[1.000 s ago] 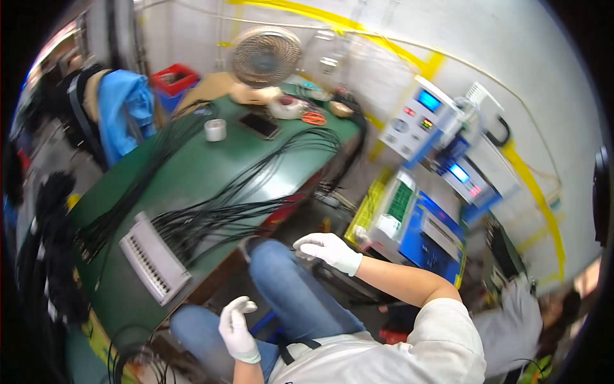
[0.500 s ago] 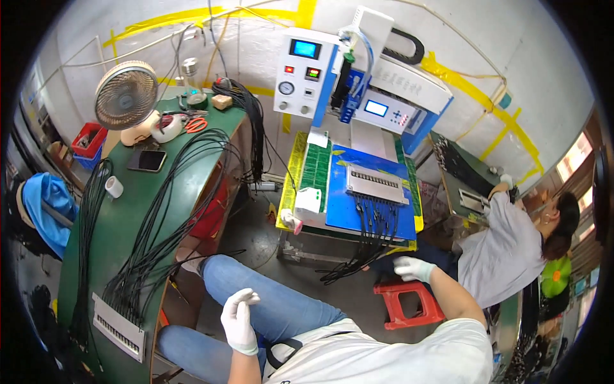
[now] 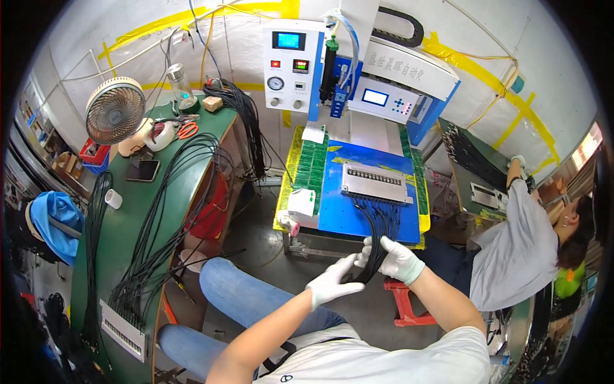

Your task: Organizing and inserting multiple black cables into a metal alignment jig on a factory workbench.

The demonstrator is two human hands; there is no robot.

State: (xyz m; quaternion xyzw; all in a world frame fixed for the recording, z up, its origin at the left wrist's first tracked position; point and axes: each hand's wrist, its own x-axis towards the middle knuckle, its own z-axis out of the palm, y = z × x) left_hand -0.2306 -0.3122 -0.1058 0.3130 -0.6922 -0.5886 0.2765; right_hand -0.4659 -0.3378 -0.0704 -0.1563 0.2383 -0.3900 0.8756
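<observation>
A bundle of black cables (image 3: pixel 376 238) hangs toward me from a silver slotted metal fixture (image 3: pixel 376 184) on the blue plate (image 3: pixel 348 219) of a benchtop machine. My right hand (image 3: pixel 401 261), in a white glove, is closed around the bundle, thumb on the near side and fingertips showing on its left. Lower down, my gloved left hand (image 3: pixel 334 281) has its fingers and thumb stretched apart beside the lower part of the cables. The cables' lower ends are hidden between the hands.
On the green table (image 3: pixel 131 221) at left lie more cables (image 3: pixel 163 192), a second slotted fixture (image 3: pixel 121 333), a phone (image 3: pixel 142 170), a white roll (image 3: pixel 113 199), orange scissors (image 3: pixel 187 130) and a fan (image 3: pixel 115 110). A red stool (image 3: pixel 406 307) stands below my right arm. A co-worker (image 3: pixel 515 243) sits at right.
Both hands have come together at the hanging cables, the left moving right and up. My right hand has taken hold of the cables, now gathered into a tighter bundle. The view has shifted slightly.
</observation>
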